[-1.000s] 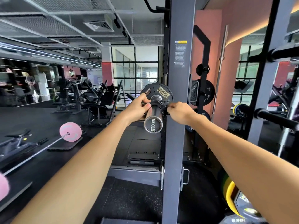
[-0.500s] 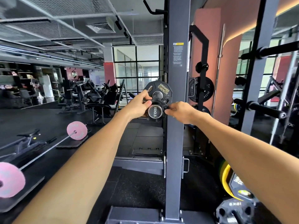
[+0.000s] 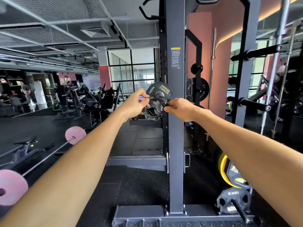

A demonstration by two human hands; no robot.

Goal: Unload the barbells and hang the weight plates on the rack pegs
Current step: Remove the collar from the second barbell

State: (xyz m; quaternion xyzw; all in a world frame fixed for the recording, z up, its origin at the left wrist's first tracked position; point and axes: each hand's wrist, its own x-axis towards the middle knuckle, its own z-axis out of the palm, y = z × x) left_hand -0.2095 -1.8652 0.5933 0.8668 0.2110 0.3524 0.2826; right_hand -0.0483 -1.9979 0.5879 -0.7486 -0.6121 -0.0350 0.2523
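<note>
Both hands sit on one piece of hardware at the middle of the view. Left hand (image 3: 136,104) comes in from seven o'clock, thumb and forefinger pinched on the top edge of a black barbell collar (image 3: 153,110); right hand (image 3: 179,108) comes in from four o'clock and nips the collar's far side with its fingertips, the other fingers curled under. That collar looks clear of the sleeve, hanging tilted between the two grips; whether it touches the bar end I cannot tell.

Just past it, at twelve o'clock from the collar, a small black Hammer Strength plate (image 3: 159,91) is on the barbell, hard against the grey rack upright (image 3: 176,112).

As a judgement: the collar is light, stiff plastic, fine for a pinch. That plate is another matter, a dense, rigid disc with a smooth coated face, slippery if taken flat. Its cut-out grip holes near the rim are the place to hook fingers, one hand each side, sliding it straight off the sleeve. At two o'clock a black plate (image 3: 197,91) hangs on a peg behind the upright
</note>
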